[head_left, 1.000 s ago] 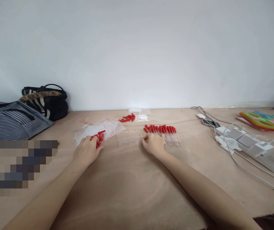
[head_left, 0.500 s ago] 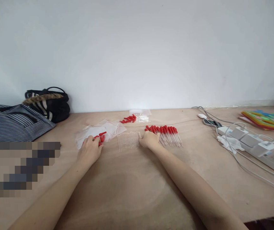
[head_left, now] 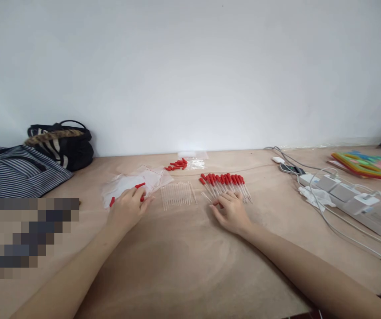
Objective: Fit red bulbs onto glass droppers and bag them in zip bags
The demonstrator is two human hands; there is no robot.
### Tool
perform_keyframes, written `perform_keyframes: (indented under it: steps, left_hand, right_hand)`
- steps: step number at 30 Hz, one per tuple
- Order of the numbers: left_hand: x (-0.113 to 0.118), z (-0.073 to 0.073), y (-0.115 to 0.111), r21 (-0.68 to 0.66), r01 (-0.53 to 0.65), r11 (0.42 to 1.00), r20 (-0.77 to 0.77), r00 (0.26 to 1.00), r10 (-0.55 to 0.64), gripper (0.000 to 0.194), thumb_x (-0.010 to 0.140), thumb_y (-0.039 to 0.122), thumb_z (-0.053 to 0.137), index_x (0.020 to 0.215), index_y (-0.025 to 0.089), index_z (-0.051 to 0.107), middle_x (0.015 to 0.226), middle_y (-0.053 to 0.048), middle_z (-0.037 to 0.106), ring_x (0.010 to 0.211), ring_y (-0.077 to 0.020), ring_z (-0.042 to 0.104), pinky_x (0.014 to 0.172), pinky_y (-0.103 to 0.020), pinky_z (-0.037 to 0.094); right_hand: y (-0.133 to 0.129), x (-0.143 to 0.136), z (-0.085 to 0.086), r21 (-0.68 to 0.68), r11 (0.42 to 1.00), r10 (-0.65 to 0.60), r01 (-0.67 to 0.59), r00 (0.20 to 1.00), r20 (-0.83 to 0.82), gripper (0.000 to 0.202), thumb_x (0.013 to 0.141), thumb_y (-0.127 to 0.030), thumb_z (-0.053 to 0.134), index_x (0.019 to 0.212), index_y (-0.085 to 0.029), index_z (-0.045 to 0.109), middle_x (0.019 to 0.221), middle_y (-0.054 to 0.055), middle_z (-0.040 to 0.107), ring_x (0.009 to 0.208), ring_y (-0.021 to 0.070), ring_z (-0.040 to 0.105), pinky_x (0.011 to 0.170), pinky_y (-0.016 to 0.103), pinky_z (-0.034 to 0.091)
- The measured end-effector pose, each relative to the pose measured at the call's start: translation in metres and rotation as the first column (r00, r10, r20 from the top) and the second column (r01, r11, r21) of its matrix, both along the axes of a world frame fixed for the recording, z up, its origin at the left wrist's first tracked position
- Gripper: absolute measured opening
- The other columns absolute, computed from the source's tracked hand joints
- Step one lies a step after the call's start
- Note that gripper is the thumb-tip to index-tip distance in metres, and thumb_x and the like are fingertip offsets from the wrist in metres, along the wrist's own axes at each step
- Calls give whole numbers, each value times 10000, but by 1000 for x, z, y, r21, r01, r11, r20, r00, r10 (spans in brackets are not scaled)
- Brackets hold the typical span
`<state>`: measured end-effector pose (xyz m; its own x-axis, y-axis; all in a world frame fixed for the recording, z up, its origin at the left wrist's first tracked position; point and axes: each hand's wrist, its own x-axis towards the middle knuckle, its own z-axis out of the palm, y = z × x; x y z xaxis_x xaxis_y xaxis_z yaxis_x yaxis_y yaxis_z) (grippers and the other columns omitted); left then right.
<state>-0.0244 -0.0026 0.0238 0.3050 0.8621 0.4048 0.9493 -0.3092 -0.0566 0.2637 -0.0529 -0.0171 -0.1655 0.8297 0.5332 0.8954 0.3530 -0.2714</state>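
Over the clear plastic bags (head_left: 159, 177) at the left, my left hand (head_left: 128, 208) rests among a few red bulbs (head_left: 140, 185), its thumb apart from the fingers. My right hand (head_left: 230, 212) lies at the lower ends of a row of clear droppers with red bulbs (head_left: 228, 179), its fingers curled; what they hold, if anything, is hidden. Between my hands is a row of clear tubes without bulbs (head_left: 177, 195). Behind it a small pile of red bulbs (head_left: 177, 165) sits beside thin clear tubes (head_left: 197, 164) on a bag.
A striped bag (head_left: 13, 170) and a black bag (head_left: 73, 150) stand at the left. On the right are a power strip with chargers and cables (head_left: 353, 199), a black device (head_left: 292, 169) and colourful flat pieces (head_left: 359, 165). A white wall (head_left: 190, 79) rises behind the table.
My right hand has moved right and nearer, from the bulbless tubes to the lower ends of the red-bulbed droppers. My left hand has shifted slightly, and its thumb is spread wider.
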Motion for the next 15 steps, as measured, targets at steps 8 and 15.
perform_keyframes:
  steps: [8, 15]
  left_hand:
    - [53, -33, -41, -196, 592, 782, 320, 792, -520, 116, 817, 219, 415, 917, 181, 457, 779, -26, 569, 691, -156, 547, 626, -264, 427]
    - [61, -35, -41, -254, 615, 747, 521, 737, -430, 107, 802, 222, 483, 848, 184, 571, 815, -30, 565, 683, -136, 540, 610, -248, 430]
  right_hand:
    - [-15, 21, 0, -46, 983, 180, -176, 980, 87, 194, 840, -300, 501, 761, -235, 666, 708, 10, 625, 759, 147, 484, 733, 328, 210]
    - [-10, 24, -5, -134, 971, 197, -199, 980, -27, 134, 816, -311, 554, 814, -285, 685, 741, -8, 634, 761, 139, 502, 751, 331, 221]
